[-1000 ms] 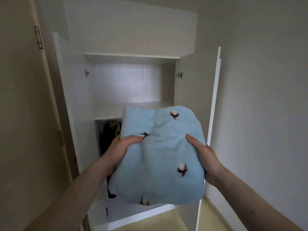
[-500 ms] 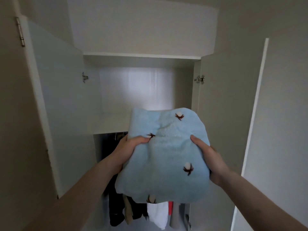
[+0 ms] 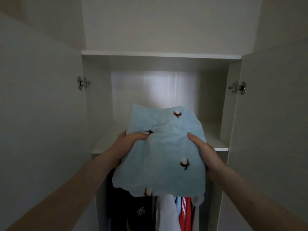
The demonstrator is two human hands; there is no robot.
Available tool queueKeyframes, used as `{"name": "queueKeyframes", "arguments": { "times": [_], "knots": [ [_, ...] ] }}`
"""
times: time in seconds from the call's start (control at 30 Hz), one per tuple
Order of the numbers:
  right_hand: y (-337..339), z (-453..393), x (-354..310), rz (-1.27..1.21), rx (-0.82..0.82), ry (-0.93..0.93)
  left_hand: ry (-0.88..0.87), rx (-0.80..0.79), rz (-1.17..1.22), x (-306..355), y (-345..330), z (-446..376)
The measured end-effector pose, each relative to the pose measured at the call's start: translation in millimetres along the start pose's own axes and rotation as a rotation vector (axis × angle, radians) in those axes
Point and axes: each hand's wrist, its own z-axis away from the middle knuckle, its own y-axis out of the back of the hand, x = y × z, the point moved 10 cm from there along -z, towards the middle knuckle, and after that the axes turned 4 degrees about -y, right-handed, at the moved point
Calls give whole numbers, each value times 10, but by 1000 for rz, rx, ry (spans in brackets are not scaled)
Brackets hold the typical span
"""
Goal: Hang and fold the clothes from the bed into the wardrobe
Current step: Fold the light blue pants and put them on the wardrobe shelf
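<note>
We hold a folded light-blue fleece garment (image 3: 164, 152) w/ small cotton-flower motifs, raised in front of the open wardrobe (image 3: 158, 56). Left hand (image 3: 124, 145) grips its left edge, thumb on top, fingers hidden under the fabric. Right hand (image 3: 205, 152) grips the right edge the same way, thumb pressed on top. The garment's far end reaches over the front edge of the shelf (image 3: 216, 145); can't tell if it touches. Below, hanging clothes (image 3: 166, 212): dark, white, red. Both doors open, hinges (image 3: 82, 83) visible.
</note>
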Motion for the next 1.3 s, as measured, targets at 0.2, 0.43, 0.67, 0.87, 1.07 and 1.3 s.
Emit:
{"name": "queueKeyframes", "arguments": {
  "times": [0.2, 0.43, 0.67, 0.87, 1.07, 1.3],
  "knots": [
    [-130, -952, -106, -36, 7, 12, 3, -37, -35, -20, 111, -1013],
    [-356, -1956, -8, -6, -16, -13, 74, -70, -69, -316, 408, -2018],
    [-507, -2577, 146, 15, -11, -60, 158, -42, -155, -583, 708, -2638],
    [-618, -3065, 429, 132, -10, -193, 258, 8, -251, -852, 907, -2882],
    [-621, -3348, 684, 247, 13, -253, 356, 45, -376, -1248, 1095, -2982],
    [-383, -3330, 508, 394, 165, -61, 184, 213, -534, -1026, 1262, -2904]
  ]
}}
